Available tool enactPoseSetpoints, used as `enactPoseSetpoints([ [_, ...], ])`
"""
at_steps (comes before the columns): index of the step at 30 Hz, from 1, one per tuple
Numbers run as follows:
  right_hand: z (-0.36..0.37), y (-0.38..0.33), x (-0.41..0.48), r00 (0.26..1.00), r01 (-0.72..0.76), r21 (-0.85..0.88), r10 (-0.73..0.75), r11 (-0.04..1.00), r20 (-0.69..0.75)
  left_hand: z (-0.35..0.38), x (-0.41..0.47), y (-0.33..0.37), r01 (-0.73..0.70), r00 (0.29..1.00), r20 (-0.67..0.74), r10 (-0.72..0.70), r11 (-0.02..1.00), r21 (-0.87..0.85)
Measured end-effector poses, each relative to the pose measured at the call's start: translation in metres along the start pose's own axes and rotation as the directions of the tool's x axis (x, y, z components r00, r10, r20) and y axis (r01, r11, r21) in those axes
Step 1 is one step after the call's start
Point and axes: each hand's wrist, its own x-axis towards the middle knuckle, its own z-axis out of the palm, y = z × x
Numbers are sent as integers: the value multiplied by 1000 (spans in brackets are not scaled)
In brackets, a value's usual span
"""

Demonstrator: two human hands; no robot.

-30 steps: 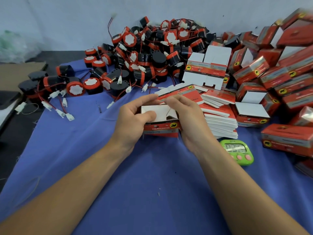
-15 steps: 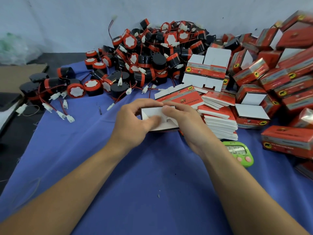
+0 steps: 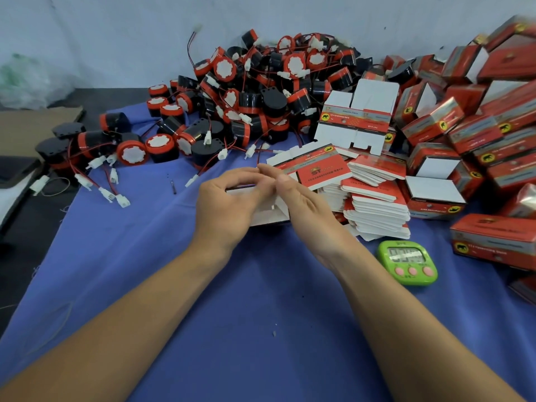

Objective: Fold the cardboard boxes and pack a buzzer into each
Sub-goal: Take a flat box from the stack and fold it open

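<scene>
Head cam: L hand [image 3: 229, 204] has its grip closed round the half-folded box [image 3: 269, 213], fingers curled over the top edge. R hand [image 3: 304, 207] grip isn't closed: fingers mostly straight, laid against the box's R side, tips meeting the L fingertips above it. The tips are blurred. Box is mid-worktop over the blue cloth [image 3: 246, 300], white inner face toward cam, mostly hidden behind both hands.

Around it:
- Buzzer pile [image 3: 255, 91] behind the box, up against the wall. Red/black bodies w/ red wires + white plugs, and a few strays [image 3: 130, 152] spill to the L.
- Flat box stack [image 3: 374, 204] just R of the R hand, its near-L part covered by that hand.
- One unfolded blank [image 3: 359, 120] stands upright behind the stack.
- Folded boxes [image 3: 478, 126] heaped along the R side.
- Green timer [image 3: 407, 262] on the cloth, just R of the R wrist.
- Cardboard sheet [image 3: 26, 129] at the L edge, off the cloth.
</scene>
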Motion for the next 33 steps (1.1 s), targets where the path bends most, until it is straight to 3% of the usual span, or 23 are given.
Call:
enactPoseSetpoints([
  [5,-3,-3,4,985,43,19,-40,999,-166,-12,5,4,18,992,125,4,985,-169],
  [9,-1,-2,5,968,56,18,-50,998,-246,-19,8,0,-9,984,178,31,993,-122],
  [18,5,1,5,961,90,39,-77,995,-265,-16,9,0,38,976,217,-4,988,-152],
  [20,5,-5,5,953,147,19,-137,989,-270,-13,6,0,55,981,192,-12,974,-220],
  [22,4,-8,6,947,193,24,-180,981,-266,-12,6,-1,57,997,73,-40,966,-251],
  [24,3,-9,4,964,203,44,-191,978,-187,-16,9,-3,72,997,-10,-77,962,-263],
  [27,4,-6,1,963,198,-217,-231,956,-140,-22,13,-6,75,997,18,-73,979,-190],
  [29,8,-1,0,942,220,-472,-312,854,-126,-22,15,-9,88,994,74,-84,995,-46],
  [33,8,7,2,905,208,-630,-391,748,-166,-25,23,-9,161,975,145,-169,985,67],
])
